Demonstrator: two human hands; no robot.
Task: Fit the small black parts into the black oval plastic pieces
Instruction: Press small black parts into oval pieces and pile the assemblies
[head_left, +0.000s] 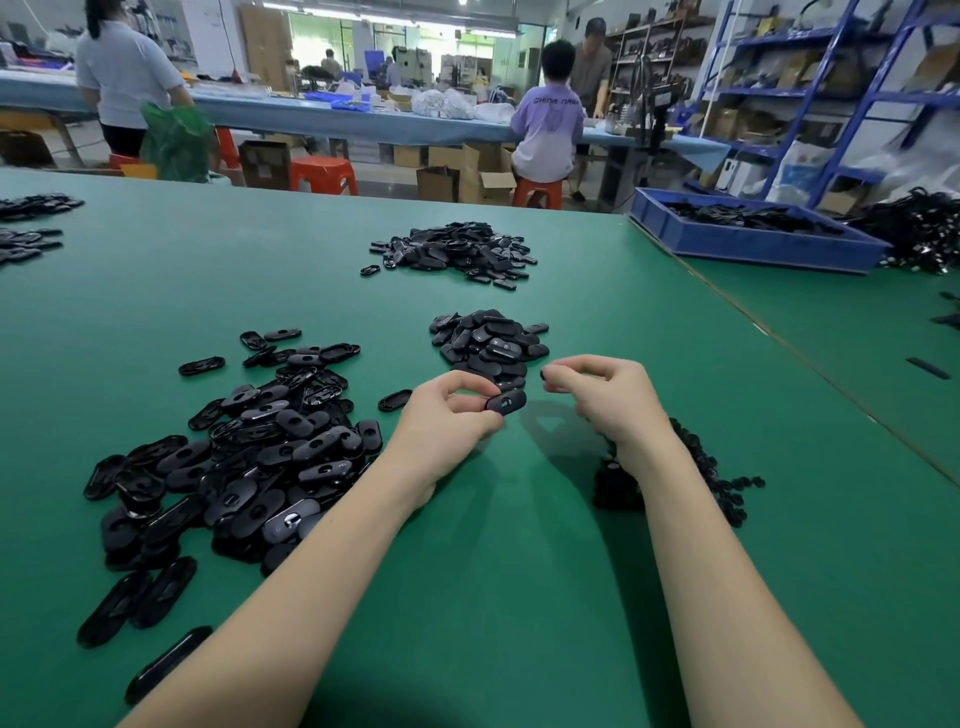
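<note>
Two bare hands are above the green table (519, 597), and I take this table as the landmark for all places. The left hand (441, 421) is over the middle of the table; its fingers are curled and they pinch one black oval piece (506, 401) by its edge, with the thumb under it. The piece is lifted off the table surface, and a small light mark shows on its top side. The right hand (602, 395) is just beside it, a little to the right; its fingers are curled too, and the fingertips pinch a small black part (545, 375), which is mostly hidden, so I cannot tell its shape.

On the table, left of the hands, lies a big loose heap of oval pieces (249, 462), many of them with an open hole. Beyond the hands, toward the far edge, is a smaller heap of ovals (488, 343), and farther still another heap (457, 252). Under the right forearm lies a pile of small black parts (717, 483), partly covered by the arm.

The only container near is a blue plastic crate (753, 244) at the far right corner of the table. It holds black pieces in a thin layer; they are too small to tell more. Behind the table, people stand and sit at a long bench.
</note>
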